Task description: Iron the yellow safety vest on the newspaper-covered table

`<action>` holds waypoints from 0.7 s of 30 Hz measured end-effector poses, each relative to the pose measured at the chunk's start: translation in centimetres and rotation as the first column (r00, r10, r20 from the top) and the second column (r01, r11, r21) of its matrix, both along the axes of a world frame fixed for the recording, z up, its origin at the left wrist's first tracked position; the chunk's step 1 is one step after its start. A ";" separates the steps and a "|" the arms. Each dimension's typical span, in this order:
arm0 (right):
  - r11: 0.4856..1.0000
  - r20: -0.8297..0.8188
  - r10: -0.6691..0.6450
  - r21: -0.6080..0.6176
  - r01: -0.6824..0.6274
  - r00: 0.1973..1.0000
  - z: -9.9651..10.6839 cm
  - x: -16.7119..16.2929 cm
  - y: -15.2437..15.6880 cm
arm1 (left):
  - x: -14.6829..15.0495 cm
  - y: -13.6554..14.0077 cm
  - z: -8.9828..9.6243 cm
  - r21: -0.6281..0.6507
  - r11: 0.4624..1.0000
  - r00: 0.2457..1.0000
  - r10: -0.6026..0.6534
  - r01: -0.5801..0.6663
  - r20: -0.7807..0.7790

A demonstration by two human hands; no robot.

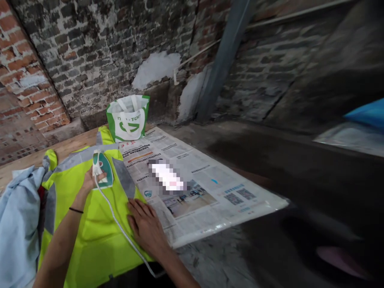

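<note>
A green and white clothes iron point(105, 173) rests on a bright yellow high-visibility garment point(90, 224) with grey reflective bands. My left hand point(90, 179) is wrapped around the iron's handle, and a dark band circles that wrist. From the iron a white cord point(120, 225) runs down across the garment toward me. My right hand point(147, 226) lies flat at the garment's right edge, fingers stretched over the fabric and touching it, holding nothing.
Newspaper point(207, 168) under clear plastic covers the table's right side, with a blurred-out bright phone-like object point(168, 176) on it. A white and green bag point(127, 120) stands at the back. Light blue cloth point(19, 224) lies at left. Brick walls point(99, 44) rise behind.
</note>
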State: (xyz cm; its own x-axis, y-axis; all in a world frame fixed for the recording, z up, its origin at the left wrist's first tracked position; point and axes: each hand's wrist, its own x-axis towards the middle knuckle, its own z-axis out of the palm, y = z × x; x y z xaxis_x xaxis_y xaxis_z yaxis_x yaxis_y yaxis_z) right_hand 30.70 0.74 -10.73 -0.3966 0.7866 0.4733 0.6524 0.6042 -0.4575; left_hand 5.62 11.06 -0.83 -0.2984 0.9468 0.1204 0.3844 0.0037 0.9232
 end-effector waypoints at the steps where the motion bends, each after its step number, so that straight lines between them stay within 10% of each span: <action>1: 1.000 -0.004 -0.002 -0.004 0.002 1.000 0.1 0.0 0.0 | -0.3 0.8 0.0 0.002 1.000 1.000 0.010 -0.010 -0.002; 5: 1.000 -0.022 -0.004 -0.010 0.003 1.000 0.3 0.0 0.0 | -0.9 -0.1 -0.5 -0.006 1.000 1.000 0.007 -0.007 -0.022; 14: 0.998 -0.030 0.021 0.053 -0.020 0.999 -0.9 0.4 0.2 | -4.2 -12.0 0.1 -0.070 0.990 0.982 0.110 -0.122 -0.155; 21: 0.997 -0.014 0.021 0.075 -0.020 1.000 -1.4 0.4 0.3 | -10.2 -13.8 1.9 -0.023 0.943 0.928 0.324 -0.333 -0.183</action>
State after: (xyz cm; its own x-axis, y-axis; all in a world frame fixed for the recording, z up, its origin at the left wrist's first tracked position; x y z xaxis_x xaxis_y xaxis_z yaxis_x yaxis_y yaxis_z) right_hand 31.07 1.05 -12.15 -0.4045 0.7403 0.5369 0.6329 0.6504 -0.4200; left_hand -4.54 -2.74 1.05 -0.5728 0.8056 0.1515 0.5077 0.2036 0.8371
